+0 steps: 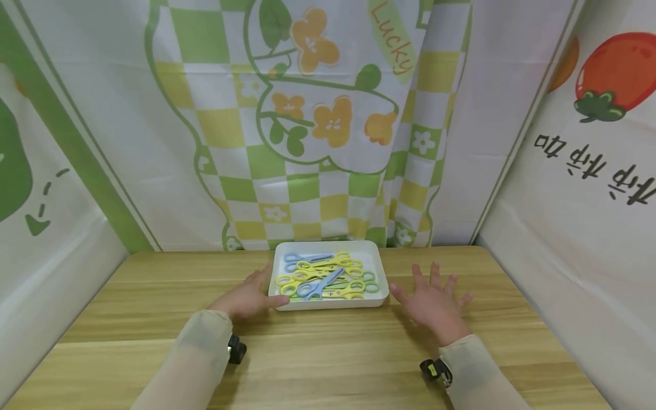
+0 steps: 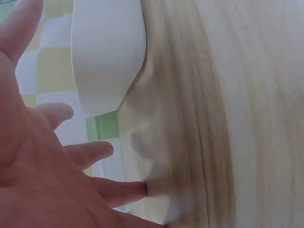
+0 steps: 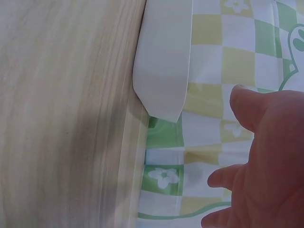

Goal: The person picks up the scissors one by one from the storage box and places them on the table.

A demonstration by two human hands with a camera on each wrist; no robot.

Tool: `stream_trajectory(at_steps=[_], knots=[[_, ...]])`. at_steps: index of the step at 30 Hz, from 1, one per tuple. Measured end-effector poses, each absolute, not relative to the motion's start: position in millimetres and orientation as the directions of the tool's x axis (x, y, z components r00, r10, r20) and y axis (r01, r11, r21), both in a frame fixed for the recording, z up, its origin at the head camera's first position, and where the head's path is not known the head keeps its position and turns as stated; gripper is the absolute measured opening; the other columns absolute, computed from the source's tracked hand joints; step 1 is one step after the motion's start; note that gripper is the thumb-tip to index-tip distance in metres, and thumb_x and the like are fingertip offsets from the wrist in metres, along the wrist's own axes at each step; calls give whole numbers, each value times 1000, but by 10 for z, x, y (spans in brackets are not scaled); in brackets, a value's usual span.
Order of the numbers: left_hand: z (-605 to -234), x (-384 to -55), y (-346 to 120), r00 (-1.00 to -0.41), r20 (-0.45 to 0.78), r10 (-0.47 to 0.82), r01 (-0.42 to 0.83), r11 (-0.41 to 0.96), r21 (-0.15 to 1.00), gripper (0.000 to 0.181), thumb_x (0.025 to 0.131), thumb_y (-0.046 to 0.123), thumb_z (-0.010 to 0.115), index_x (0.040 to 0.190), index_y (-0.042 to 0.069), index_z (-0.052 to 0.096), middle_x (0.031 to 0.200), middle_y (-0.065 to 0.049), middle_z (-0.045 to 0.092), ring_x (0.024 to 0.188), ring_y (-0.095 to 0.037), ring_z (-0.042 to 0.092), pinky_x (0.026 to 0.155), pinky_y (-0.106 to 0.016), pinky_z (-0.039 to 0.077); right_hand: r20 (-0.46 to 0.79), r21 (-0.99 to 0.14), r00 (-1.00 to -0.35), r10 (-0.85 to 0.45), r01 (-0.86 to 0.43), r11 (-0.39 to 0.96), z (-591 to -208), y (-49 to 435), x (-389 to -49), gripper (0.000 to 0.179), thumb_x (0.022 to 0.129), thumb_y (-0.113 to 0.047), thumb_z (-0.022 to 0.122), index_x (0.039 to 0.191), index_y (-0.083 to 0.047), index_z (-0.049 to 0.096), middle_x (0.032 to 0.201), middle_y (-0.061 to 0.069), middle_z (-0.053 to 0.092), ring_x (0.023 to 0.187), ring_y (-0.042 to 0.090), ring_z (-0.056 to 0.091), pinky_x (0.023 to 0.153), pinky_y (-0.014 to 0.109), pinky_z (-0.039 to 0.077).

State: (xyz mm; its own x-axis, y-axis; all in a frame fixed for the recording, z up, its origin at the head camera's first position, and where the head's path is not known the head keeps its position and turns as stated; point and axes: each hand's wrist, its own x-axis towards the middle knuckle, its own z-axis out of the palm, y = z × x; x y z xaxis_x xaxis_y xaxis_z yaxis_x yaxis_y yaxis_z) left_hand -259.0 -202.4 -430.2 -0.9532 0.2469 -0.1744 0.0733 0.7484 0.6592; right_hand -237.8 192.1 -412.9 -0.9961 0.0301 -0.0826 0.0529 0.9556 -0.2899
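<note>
Head view: one white tray, on a wooden table before a checked curtain, containing blue, yellow and green scissors. Left hand: at the tray's left end, fingers extended, thumb at the front corner, contact undetermined. Right hand: spread wide, just beside the right end, apart from it.
</note>
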Motion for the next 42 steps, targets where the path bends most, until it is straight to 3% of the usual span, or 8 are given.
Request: stream_trajectory(at_steps=[7, 13, 23, 29, 32, 35, 38, 42], knots=[[-4296, -2602, -2022, -944, -207, 259, 74, 774, 629, 115, 84, 61, 72, 160, 5, 7, 163, -22, 9, 148, -43, 3, 112, -63, 10, -82, -290, -996, 27, 50, 956, -4114, 1883, -2401, 111, 81, -91, 15, 161, -15, 14, 160, 28, -9, 134, 64, -14, 84, 83, -16], [-4251, -2581, -2012, -936, -224, 271, 102, 819, 565, 115, 83, 65, 69, 160, 6, 9, 160, -28, 13, 146, -48, 9, 108, -68, 17, -92, -292, -996, 22, 48, 955, -4104, 1847, -2406, 112, 80, -91, 14, 161, -15, 13, 160, 28, -9, 134, 64, -14, 84, 85, -15], [-4229, -2574, -1994, -941, -242, 235, 71, 839, 539, 112, 84, 61, 72, 161, 8, 10, 157, -35, 12, 144, -50, 11, 107, -70, 19, -96, -295, -995, 20, 48, 954, -4106, 1806, -2419, 112, 79, -92, 13, 161, -16, 10, 160, 27, -9, 135, 63, -15, 85, 84, -14], [-4231, -2589, -2008, -937, -266, 227, 61, 855, 514, 113, 83, 66, 68, 161, 12, 8, 156, -38, 11, 142, -54, 15, 105, -71, 21, -88, -314, -996, 13, 40, 949, -4082, 1787, -2448, 113, 79, -92, 15, 161, -16, 11, 160, 27, -9, 135, 63, -14, 85, 84, -15], [-4225, -2596, -2012, -934, -271, 232, 63, 855, 514, 110, 84, 68, 65, 161, 12, 10, 155, -39, 13, 141, -56, 17, 104, -72, 22, -91, -321, -996, -5, 25, 947, -4085, 1784, -2494, 112, 80, -91, 15, 161, -14, 12, 161, 28, -7, 136, 64, -10, 86, 86, -10], [-4220, -2609, -2014, -933, -264, 246, 75, 848, 525, 105, 89, 65, 63, 161, 10, 11, 154, -37, 20, 140, -55, 19, 106, -70, 22, -83, -385, -995, -58, -22, 923, -4106, 1793, -2579, 105, 88, -85, 20, 161, -9, 14, 160, 31, -2, 137, 64, -1, 93, 85, 1], [-4222, -2626, -2010, -934, -253, 254, 87, 845, 528, 101, 91, 60, 63, 160, 7, 12, 153, -33, 29, 139, -52, 25, 108, -66, 23, -73, -513, -990, -119, -65, 856, -4130, 1813, -2682, 96, 96, -74, 30, 159, -2, 17, 159, 34, 5, 141, 58, 8, 105, 75, 12], [-4229, -2636, -2003, -937, -249, 245, 76, 840, 538, 103, 89, 57, 67, 160, 6, 13, 151, -32, 34, 137, -52, 31, 107, -64, 26, -62, -640, -987, -152, -78, 765, -4138, 1844, -2788, 89, 99, -66, 37, 157, 0, 24, 157, 34, 17, 144, 50, 15, 112, 63, 16]])
